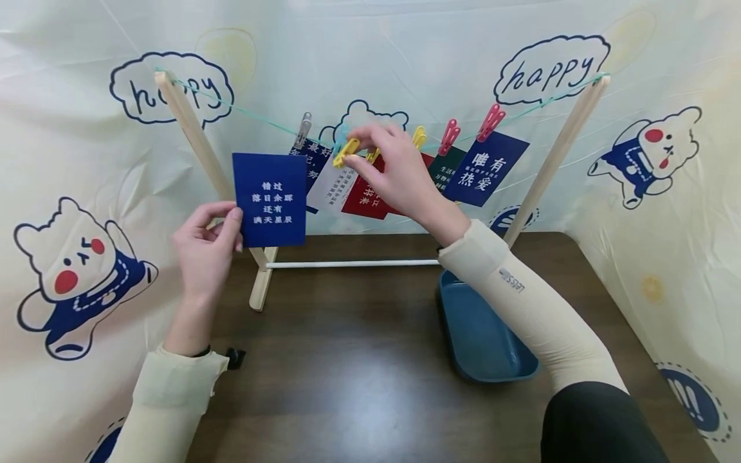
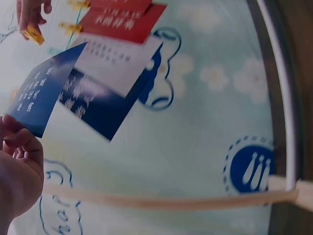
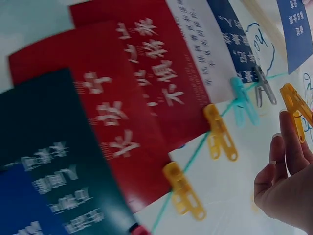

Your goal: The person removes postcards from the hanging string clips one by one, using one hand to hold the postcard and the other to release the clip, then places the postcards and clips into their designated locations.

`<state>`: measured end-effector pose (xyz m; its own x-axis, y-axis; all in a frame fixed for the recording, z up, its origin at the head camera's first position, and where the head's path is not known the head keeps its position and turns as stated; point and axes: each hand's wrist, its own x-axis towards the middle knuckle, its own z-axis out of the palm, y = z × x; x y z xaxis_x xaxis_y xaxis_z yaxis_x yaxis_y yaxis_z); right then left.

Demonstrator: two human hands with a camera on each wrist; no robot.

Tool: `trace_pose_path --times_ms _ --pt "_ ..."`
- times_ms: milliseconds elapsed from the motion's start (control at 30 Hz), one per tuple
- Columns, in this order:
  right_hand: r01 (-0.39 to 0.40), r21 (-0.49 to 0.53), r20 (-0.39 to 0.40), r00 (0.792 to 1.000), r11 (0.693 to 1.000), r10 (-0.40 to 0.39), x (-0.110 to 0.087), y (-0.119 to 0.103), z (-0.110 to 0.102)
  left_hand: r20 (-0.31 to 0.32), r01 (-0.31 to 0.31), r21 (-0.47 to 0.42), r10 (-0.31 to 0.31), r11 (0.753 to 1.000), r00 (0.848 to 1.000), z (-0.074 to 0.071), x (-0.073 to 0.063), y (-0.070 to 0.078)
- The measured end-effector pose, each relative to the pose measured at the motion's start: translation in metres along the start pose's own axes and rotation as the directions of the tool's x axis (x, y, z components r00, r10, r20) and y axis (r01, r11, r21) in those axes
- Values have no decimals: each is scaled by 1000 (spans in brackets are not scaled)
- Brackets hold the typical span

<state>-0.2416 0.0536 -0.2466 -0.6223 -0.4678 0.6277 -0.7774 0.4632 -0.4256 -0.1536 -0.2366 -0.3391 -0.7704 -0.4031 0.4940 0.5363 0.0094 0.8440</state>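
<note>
My left hand (image 1: 208,247) pinches a blue card (image 1: 269,199) with white characters by its lower left edge, holding it upright before the left post. My right hand (image 1: 399,170) pinches a yellow clothespin (image 1: 346,153) between thumb and fingers, in front of the string. On the green string (image 3: 198,149) hang several cards: a dark blue one (image 2: 100,105) under a grey clothespin (image 1: 303,130), a white one (image 2: 107,63) under a teal clothespin (image 3: 244,103), red cards (image 3: 161,73) under yellow clothespins, a dark green one (image 3: 54,147), and a blue one (image 1: 486,168) at the right under a pink clothespin (image 1: 491,122).
Two wooden posts (image 1: 197,141) hold up the string, joined low down by a white rod (image 1: 353,263). A blue tray (image 1: 486,328) stands on the dark table (image 1: 347,373) below my right forearm. A printed cloth (image 1: 451,45) surrounds the table.
</note>
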Motion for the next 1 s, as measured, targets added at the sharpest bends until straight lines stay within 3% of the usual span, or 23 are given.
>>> trace_pose_path --times_ms 267,567,833,1000 --pt "-21 17 21 1000 1000 21 -37 17 1 131 84 124 -100 989 986 16 -34 -22" --pt "-137 44 75 988 990 134 -83 40 12 287 207 231 -270 951 919 29 -73 -53" --pt "-247 -21 147 958 969 247 -121 66 15 324 239 268 -321 933 890 33 -97 -71" --pt "-278 -53 164 945 959 283 -144 82 12 356 274 300 -374 914 857 36 -112 -82"
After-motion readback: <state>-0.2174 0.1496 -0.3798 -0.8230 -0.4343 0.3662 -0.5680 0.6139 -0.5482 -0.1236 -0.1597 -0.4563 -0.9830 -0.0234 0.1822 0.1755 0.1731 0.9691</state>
